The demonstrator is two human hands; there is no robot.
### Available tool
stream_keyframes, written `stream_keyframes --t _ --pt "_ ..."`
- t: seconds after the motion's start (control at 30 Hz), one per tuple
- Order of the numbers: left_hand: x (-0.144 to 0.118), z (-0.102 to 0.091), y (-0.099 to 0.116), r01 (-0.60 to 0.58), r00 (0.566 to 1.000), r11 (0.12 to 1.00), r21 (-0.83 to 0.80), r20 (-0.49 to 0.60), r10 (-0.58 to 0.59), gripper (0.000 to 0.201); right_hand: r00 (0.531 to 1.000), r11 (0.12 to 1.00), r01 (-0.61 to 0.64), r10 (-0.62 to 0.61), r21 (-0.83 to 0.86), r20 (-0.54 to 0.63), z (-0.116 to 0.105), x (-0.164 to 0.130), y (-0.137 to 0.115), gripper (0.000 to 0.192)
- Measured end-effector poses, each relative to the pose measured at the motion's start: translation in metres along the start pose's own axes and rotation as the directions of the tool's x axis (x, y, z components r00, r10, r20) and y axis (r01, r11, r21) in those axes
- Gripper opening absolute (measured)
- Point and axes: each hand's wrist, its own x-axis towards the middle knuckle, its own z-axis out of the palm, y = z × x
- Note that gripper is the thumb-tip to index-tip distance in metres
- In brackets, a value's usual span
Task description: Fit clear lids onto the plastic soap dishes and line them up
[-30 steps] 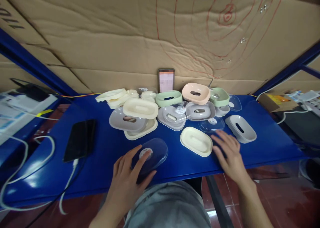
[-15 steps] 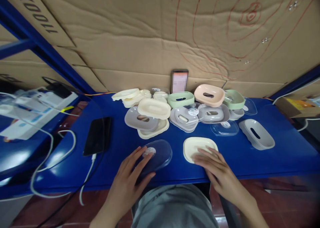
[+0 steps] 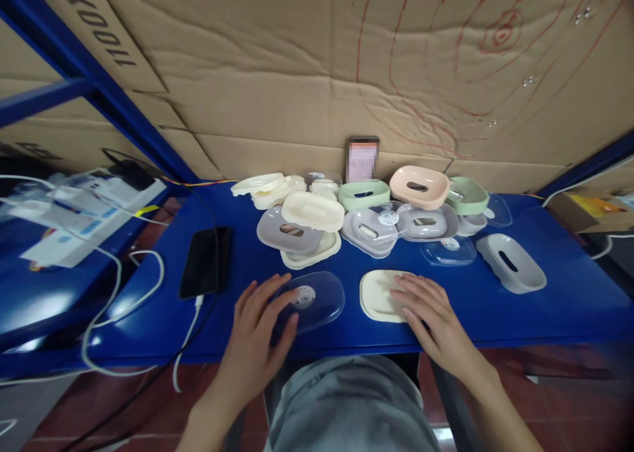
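My left hand (image 3: 262, 330) is open, its fingers spread over the left end of a clear plastic lid (image 3: 321, 300) with a round white label. Its fingertips lie at the lid's label and edge. My right hand (image 3: 436, 316) is open too, fingers extended over the right side of a shallow cream plastic tray (image 3: 379, 297), hiding that end. Both pieces lie side by side on the blue tabletop (image 3: 347, 346), apart from each other. Behind them is a pile of soap-dish parts, among them a cream tray (image 3: 313, 211) resting on a grey slotted dish (image 3: 275, 230).
A peach slotted dish (image 3: 421, 188) and a green one (image 3: 364, 194) are at the back, before a propped phone (image 3: 362, 161). At right lies a grey slotted dish (image 3: 512, 263). On the left are a black phone (image 3: 204, 263) with a white cable and a power strip (image 3: 94, 227).
My right hand has shifted toward the cream tray's right end, uncovering more of it. My left hand stays at the clear lid. The whole view has moved slightly.
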Motion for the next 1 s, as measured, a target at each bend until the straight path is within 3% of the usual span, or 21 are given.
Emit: stream_keyframes --t 0.1,0.23,0.4,0.6,0.73,0.83,0.9,1.0 --pt "0.029 -0.005 -0.027 -0.016 0.997 0.991 0.132 -0.071 0.025 0.035 0.999 1.000 0.023 -0.023 -0.014 -0.029 0.002 0.006 0.002 0.032" --pt "0.064 -0.003 -0.062 0.013 1.000 0.939 0.343 0.000 -0.013 0.034 0.997 0.998 -0.032 0.028 -0.059 -0.066 0.011 0.004 0.001 0.034" --pt "0.077 -0.004 -0.072 -0.053 0.998 0.967 0.251 -0.009 0.057 0.024 0.987 0.987 -0.153 0.150 -0.054 -0.055 0.015 -0.010 0.002 0.045" --pt "0.069 -0.012 -0.027 -0.112 0.992 0.993 0.039 -0.058 0.114 0.025 0.974 0.973 -0.223 0.225 0.066 -0.027 0.015 -0.015 0.004 0.062" --pt "0.065 0.005 0.021 -0.161 0.987 0.987 -0.025 -0.028 0.161 0.021 0.963 0.951 -0.252 0.264 0.177 -0.049 0.015 -0.018 0.003 0.079" --pt "0.064 0.023 0.057 -0.228 0.973 0.973 -0.049 0.026 0.229 0.020 0.970 0.964 -0.201 0.220 0.176 -0.101 0.014 -0.020 0.004 0.091" --pt "0.064 0.032 0.075 -0.264 0.961 0.962 -0.066 0.065 0.268 0.018 0.982 0.976 -0.151 0.166 0.160 -0.087 0.013 -0.021 0.007 0.084" --pt "0.062 0.042 0.093 -0.275 0.950 0.958 -0.080 0.129 0.284 0.016 0.991 0.979 -0.114 0.123 0.170 -0.046 0.007 -0.022 0.015 0.058"
